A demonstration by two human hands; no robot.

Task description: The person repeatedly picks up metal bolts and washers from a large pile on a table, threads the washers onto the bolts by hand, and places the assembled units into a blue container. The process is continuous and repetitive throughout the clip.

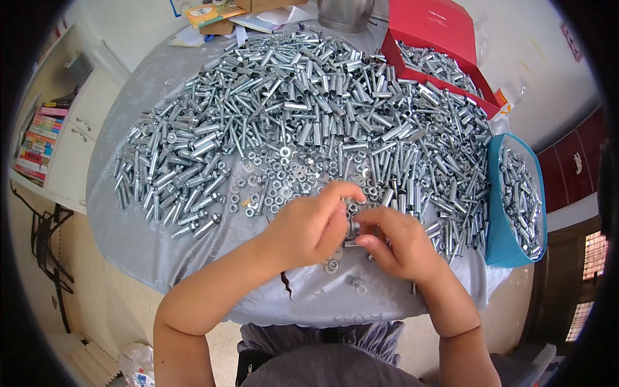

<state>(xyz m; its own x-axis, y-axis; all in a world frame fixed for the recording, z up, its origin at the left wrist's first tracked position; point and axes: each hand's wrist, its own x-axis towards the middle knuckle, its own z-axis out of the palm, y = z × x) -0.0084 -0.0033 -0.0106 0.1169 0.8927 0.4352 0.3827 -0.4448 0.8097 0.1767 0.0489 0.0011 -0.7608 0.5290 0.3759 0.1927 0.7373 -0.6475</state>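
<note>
Satiny grey tablecloth (132, 242), heaped cylindrical bolts (329, 87), hands (308, 227) (403, 245) close together, right pinching metal piece (353, 229), left's hold unclear

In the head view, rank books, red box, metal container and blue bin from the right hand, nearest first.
From the right hand:
1. Blue bin, right
2. Red box, ahead, rightward
3. Metal container, farther ahead
4. Books, far left

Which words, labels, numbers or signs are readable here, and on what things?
Red box lid: small pale print, wording not copied.
Book spines: too small to read.
Yellow booklet: too small to read.
Orange-white packet: too blurred.
Metal parts: no readable marks.
</note>
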